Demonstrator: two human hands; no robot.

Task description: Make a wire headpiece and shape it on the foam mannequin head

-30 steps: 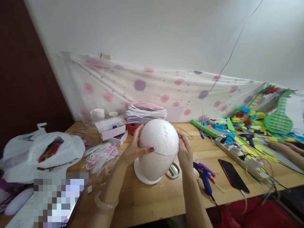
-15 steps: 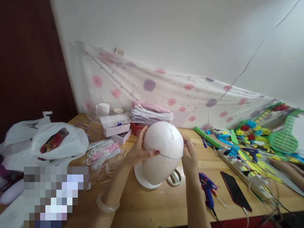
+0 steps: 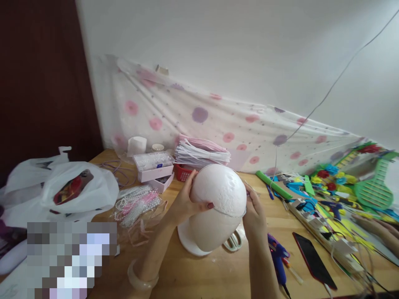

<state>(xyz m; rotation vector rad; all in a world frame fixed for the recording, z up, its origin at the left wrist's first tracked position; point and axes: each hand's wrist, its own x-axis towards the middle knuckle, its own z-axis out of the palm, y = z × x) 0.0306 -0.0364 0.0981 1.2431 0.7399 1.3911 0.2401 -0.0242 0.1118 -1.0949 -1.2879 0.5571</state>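
A white foam mannequin head [image 3: 218, 187] stands on its round base, tilted towards me, with a thin wire [image 3: 230, 214] looped around its crown. My left hand [image 3: 187, 203] grips the head's left side, its thumb pressing the wire against the foam. On the opposite side, the closed fingers of my right hand [image 3: 254, 207] hold the wire close to the foam; the fingertips are partly hidden. Scissors [image 3: 233, 242] with pale handles lie beside the base, partly covered by the head. A blue-purple glue gun [image 3: 277, 257] rests right of my right forearm.
Behind the head sit a red basket [image 3: 182, 172], bundled pipe cleaners [image 3: 202, 151] and a bead box [image 3: 154, 162]. Bead strings [image 3: 137, 203] and a plastic bag [image 3: 102, 191] lie left. A phone [image 3: 314, 259], power strip [image 3: 311, 224] and another person's hand [image 3: 374, 228] are right.
The view has shifted slightly, so the head and both hands appear a little lower and farther right. Both hands keep their hold on the head and wire.
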